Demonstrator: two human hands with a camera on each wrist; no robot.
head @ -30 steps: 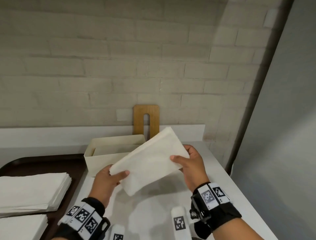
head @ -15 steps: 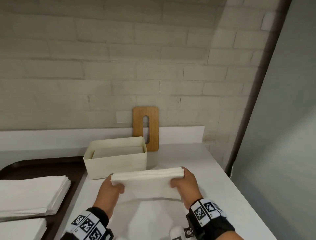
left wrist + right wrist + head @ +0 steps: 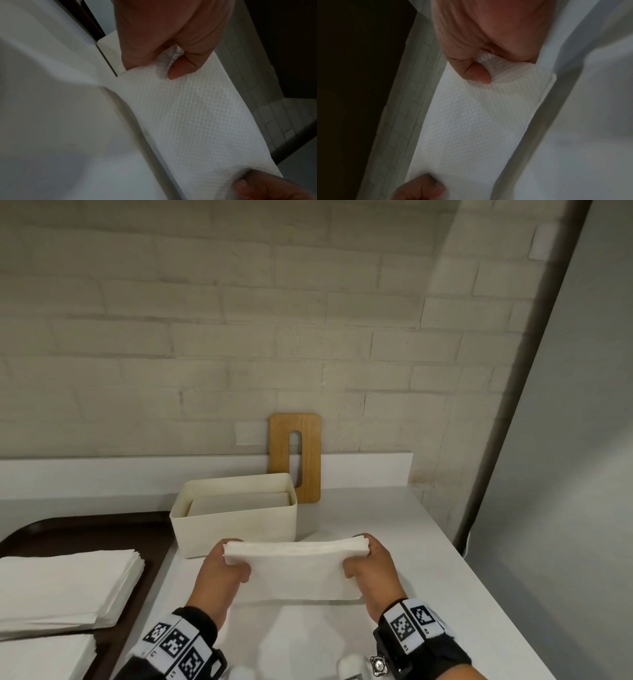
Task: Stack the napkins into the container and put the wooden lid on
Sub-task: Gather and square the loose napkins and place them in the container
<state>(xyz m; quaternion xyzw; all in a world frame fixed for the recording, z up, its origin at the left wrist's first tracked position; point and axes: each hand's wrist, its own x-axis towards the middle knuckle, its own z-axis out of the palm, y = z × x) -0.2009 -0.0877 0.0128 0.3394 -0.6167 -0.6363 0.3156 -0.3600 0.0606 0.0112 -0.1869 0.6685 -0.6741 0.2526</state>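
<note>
A bundle of napkins (image 3: 294,571) is pinched at its two short ends, the left hand (image 3: 219,573) clamped on one end and the right hand (image 3: 371,571) on the other, and is stood on edge on the surface (image 3: 428,577). Its long axis is seen running left to right, parallel to the long side of the container (image 3: 236,529), which lies just beyond both hands, nearer the left. The wooden lid (image 3: 310,460) is leaned against the wall behind.

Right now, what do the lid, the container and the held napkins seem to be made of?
Lid: wood, by its brown grain, smooth finish.
Container: likely matte cream plastic; plain smooth walls, though I cannot be sure.
Napkins: white embossed paper; the dimpled texture shows between both hands.
</note>
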